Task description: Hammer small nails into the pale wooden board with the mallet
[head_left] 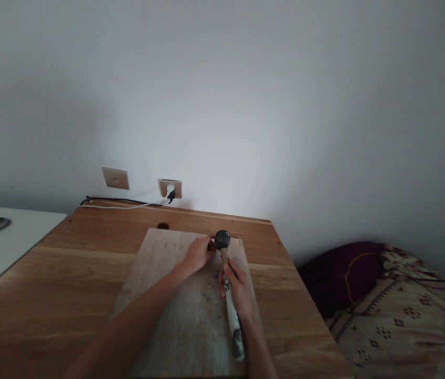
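My right hand is wrapped round the upper handle of a hammer, whose dark round head points away from me. The handle's pale, worn lower end reaches back toward me over a flat wooden board. Beside the hammer head, at the board's far part, is my left hand. Its fingers are pinched together near the board, and the hammer head partly covers them, so what they hold cannot be made out. Several small metal pieces, perhaps nails, lie on the board between my hands.
The board rests on a wooden table against a white wall. At the back left, cables run to a wall socket. A white surface adjoins on the left. Patterned bedding lies beyond the table's right edge.
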### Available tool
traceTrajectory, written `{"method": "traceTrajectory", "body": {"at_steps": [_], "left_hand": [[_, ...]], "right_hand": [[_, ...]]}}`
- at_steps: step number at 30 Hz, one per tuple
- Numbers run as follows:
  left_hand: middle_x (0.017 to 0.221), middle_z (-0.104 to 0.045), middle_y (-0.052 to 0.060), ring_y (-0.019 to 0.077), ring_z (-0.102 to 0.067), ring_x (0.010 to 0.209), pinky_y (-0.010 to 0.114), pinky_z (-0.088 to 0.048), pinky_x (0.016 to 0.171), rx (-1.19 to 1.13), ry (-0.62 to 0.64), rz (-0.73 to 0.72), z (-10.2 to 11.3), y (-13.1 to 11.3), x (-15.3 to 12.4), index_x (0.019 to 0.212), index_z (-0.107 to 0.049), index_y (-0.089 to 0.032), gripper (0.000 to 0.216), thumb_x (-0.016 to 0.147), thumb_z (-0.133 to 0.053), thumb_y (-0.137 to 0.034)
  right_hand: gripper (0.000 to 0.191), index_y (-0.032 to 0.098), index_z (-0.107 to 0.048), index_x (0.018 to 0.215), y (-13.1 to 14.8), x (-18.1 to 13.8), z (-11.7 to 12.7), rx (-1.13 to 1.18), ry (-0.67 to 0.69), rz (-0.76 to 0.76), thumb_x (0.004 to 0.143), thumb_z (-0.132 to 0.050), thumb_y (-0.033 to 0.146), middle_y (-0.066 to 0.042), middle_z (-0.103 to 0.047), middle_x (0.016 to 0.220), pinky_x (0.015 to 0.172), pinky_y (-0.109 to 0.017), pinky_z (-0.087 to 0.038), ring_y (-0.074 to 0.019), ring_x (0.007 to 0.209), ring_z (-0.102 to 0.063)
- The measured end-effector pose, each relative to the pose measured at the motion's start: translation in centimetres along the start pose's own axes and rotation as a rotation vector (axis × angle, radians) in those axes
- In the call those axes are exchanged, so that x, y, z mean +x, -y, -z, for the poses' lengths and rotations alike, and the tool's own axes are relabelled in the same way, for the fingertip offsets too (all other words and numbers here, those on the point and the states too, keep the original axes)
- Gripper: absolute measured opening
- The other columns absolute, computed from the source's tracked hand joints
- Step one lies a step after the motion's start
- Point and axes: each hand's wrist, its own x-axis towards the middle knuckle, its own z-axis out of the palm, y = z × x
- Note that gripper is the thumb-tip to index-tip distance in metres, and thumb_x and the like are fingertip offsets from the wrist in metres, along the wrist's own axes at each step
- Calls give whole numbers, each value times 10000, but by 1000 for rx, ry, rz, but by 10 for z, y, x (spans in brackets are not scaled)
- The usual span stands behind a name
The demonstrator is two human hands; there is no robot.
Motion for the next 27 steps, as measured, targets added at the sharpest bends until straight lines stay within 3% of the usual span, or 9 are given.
{"method": "traceTrajectory", "body": {"at_steps": [13, 16, 19, 23, 27], "left_hand": [[966, -742, 58, 223, -687, 910, 317, -512, 843, 69, 26, -25, 7, -10, -2, 1088, -678, -178, 350, 760, -630, -62], [1137, -697, 90, 209, -675, 964, 325, -525, 889, 104, 7, -44, 10, -12, -11, 1179, -638, -170, 400, 790, -626, -78], [1268, -635, 129, 239, -640, 1105, 362, -512, 972, 211, 42, -195, 15, -17, -27, 1247, -612, -163, 405, 845, -627, -121], [1139, -706, 104, 255, -625, 1129, 377, -466, 1030, 399, 275, -586, 20, -28, -44, 1154, -663, -182, 278, 901, -591, -89], [972, -734, 97, 249, -662, 988, 350, -489, 926, 557, 383, -681, 21, -40, -44, 967, -700, -180, 177, 909, -584, -59]], "right_hand": [[413, 203, -663, 898, -10, 2, 2, -24, -23, -28, 791, -693, 601, 46, -580, 592, 321, -224, -334, -103, 370, -438], [402, 205, -662, 882, -8, 2, 2, 24, -42, -8, 773, -704, 590, 51, -572, 583, 324, -225, -334, -101, 365, -433], [387, 207, -647, 871, -6, 4, 5, 104, -108, 15, 778, -703, 578, 61, -554, 571, 319, -220, -327, -91, 348, -421], [443, 207, -616, 816, -4, 8, 12, 178, -201, 12, 715, -736, 621, 69, -533, 540, 296, -218, -329, -85, 320, -401], [493, 203, -614, 810, -2, 9, 14, 213, -266, 5, 642, -775, 639, 66, -540, 549, 285, -207, -325, -79, 324, -408]]}}
